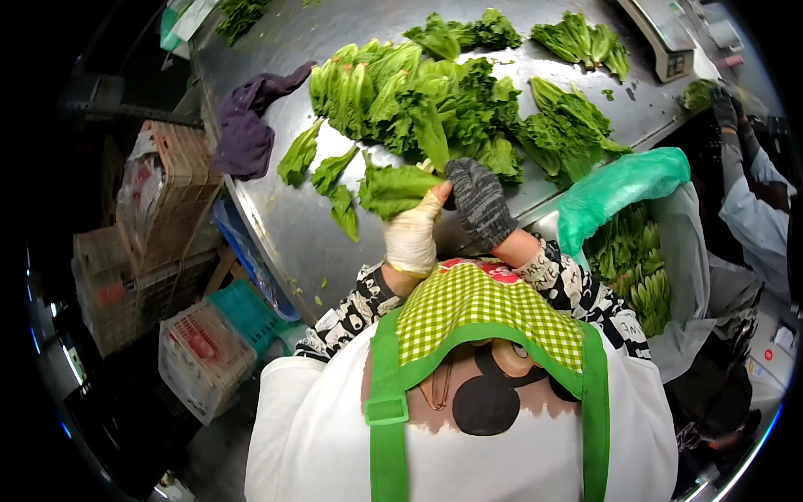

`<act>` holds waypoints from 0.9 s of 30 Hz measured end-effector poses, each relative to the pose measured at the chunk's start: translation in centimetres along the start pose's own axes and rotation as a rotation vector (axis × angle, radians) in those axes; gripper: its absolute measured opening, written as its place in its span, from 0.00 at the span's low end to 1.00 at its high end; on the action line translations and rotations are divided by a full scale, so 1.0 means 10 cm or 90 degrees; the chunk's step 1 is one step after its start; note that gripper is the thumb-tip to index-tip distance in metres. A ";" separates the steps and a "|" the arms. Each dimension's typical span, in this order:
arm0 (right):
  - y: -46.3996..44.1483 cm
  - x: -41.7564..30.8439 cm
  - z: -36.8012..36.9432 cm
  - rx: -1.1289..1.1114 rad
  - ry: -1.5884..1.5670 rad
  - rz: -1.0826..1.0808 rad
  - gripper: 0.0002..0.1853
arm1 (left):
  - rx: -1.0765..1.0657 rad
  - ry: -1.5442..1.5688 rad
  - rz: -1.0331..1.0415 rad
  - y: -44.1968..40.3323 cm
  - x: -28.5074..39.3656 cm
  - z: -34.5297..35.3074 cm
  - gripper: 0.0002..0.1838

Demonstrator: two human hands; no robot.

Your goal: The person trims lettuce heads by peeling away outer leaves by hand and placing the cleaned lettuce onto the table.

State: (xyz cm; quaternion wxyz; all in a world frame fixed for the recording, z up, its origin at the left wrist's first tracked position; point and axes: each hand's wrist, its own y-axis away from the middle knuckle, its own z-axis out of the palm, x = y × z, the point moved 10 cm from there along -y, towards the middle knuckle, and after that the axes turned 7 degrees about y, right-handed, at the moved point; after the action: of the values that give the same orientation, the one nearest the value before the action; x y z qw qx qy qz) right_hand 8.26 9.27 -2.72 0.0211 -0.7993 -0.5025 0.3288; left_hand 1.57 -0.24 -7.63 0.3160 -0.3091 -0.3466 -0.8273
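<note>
Near the table's front edge, my left hand (411, 238), in a pale glove, is closed round the base of a small head of lettuce (396, 191) whose leaves point left. My right hand (481, 205), in a grey knit glove, is closed against the lettuce's cut end, close to my left thumb. Whatever its fingers pinch is hidden. Just beyond both hands lies a big pile of lettuce (360, 96). Loose leaves (330, 170) are scattered to the left of the held head.
Several lettuce heads (565, 125) lie on the metal table (276, 213), with a purple cloth (242, 138) on its left edge. A lined bin (684, 230) of greens stands at right. Crates (205, 343) sit at lower left. A scale (661, 38) and a co-worker's gloved hands (726, 107) are far right.
</note>
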 end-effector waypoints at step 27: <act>0.17 1.72 -1.45 -0.125 0.431 0.395 0.40 | -0.156 0.072 -0.148 0.13 -0.13 0.45 0.20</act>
State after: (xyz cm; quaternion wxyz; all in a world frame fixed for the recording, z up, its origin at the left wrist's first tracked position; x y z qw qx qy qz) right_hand 22.29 26.79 -0.68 0.0088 -0.9723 -0.2334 -0.0086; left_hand 4.63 2.89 -5.60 0.1972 -0.2564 -0.2581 -0.9103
